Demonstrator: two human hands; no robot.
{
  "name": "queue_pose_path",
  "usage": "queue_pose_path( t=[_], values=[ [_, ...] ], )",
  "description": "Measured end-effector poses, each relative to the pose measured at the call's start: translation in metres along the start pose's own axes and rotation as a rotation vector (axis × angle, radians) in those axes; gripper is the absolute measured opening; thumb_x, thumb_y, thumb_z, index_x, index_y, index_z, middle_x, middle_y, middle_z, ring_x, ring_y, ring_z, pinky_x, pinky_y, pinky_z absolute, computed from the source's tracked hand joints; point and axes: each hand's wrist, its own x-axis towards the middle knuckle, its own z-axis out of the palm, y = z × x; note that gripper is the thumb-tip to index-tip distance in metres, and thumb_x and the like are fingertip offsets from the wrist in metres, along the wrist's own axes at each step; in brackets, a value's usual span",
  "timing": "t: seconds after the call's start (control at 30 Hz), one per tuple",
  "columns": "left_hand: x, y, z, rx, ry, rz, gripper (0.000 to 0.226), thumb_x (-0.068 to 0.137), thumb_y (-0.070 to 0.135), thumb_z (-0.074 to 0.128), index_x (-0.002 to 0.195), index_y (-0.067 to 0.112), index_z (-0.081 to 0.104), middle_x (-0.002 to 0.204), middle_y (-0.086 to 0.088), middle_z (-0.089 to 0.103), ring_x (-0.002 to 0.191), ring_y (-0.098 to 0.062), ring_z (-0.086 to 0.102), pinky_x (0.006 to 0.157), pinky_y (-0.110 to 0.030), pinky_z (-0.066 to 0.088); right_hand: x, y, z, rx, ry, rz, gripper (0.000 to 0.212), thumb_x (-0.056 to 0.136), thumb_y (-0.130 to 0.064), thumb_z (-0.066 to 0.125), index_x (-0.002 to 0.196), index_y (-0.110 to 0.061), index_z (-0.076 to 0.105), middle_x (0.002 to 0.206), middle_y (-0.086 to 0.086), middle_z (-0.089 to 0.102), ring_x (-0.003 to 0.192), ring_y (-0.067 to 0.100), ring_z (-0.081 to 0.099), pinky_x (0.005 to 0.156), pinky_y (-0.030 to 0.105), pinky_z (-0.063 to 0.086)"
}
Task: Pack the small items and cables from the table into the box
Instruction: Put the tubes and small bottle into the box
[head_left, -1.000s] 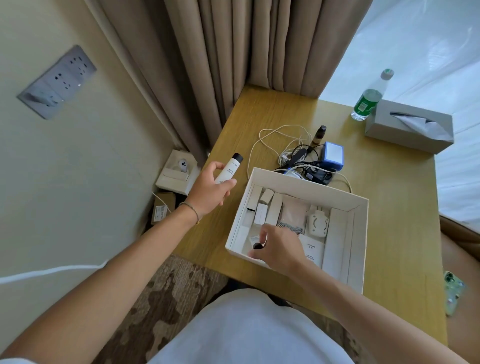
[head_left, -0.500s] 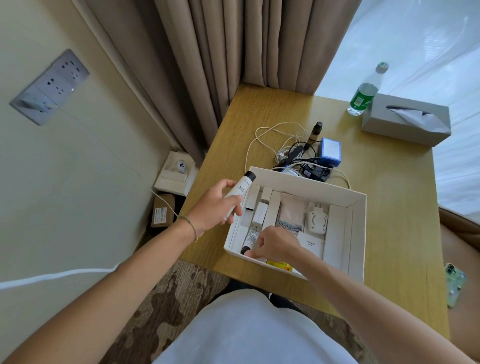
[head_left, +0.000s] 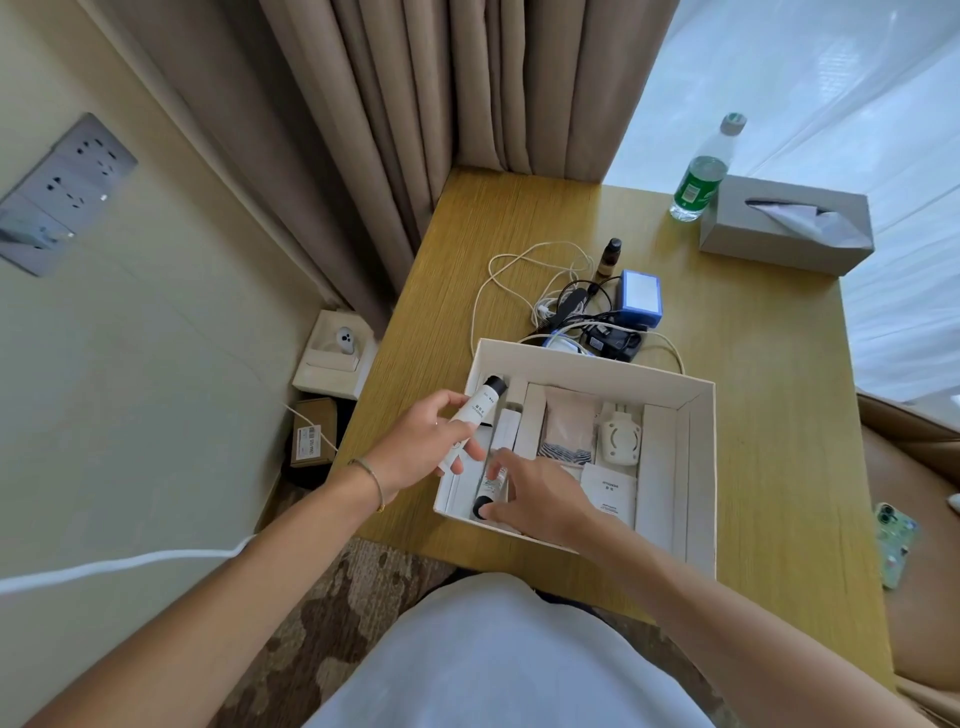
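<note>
Head view: my left hand (head_left: 423, 449), grip grasping a white tube (head_left: 471, 418), has carried it from tabletop (head_left: 769, 415) into the box (head_left: 701, 467). Right hand (head_left: 535, 499), fingers curled on a second tube (head_left: 488, 491) there; cables (head_left: 524, 275) remain outside.

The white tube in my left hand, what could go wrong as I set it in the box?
The white tube may knock the small bottle under your right hand; that corner of the box is tight. The tangled cables could later drag the brown bottle over.
</note>
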Motion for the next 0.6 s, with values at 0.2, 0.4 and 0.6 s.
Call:
queue_pose_path(
  t=[0.2,0.4,0.6],
  values=[
    [0.002,-0.003,0.001,-0.012,-0.014,-0.020,0.027,0.099,0.022,0.053,0.126,0.029,0.051,0.090,-0.001,0.078,0.066,-0.011,0.066,0.062,-0.030,0.052,0.000,0.003,-0.006,0.399,-0.098,0.001,0.025,0.099,-0.036,0.056,0.122,-0.032,0.065,0.086,-0.003,0.074,0.080,0.016,0.070,0.078,0.037,0.059],
    [0.008,-0.004,0.000,-0.094,0.009,-0.046,0.023,0.099,0.018,0.057,0.120,0.027,0.054,0.089,-0.004,0.077,0.068,-0.013,0.071,0.057,-0.029,0.057,-0.003,0.014,-0.012,0.734,0.042,0.067,0.018,0.089,-0.023,0.073,0.106,-0.027,0.068,0.072,0.001,0.068,0.059,0.011,0.058,0.063,0.030,0.053],
    [0.011,-0.004,0.001,-0.100,0.009,-0.071,0.027,0.095,0.017,0.064,0.120,0.023,0.059,0.097,-0.003,0.075,0.088,-0.022,0.072,0.061,-0.036,0.061,0.006,0.029,-0.017,0.913,0.165,0.267,0.038,0.094,-0.045,0.067,0.095,-0.008,0.074,0.054,-0.007,0.053,0.050,0.008,0.047,0.054,0.022,0.042]
  ],
)
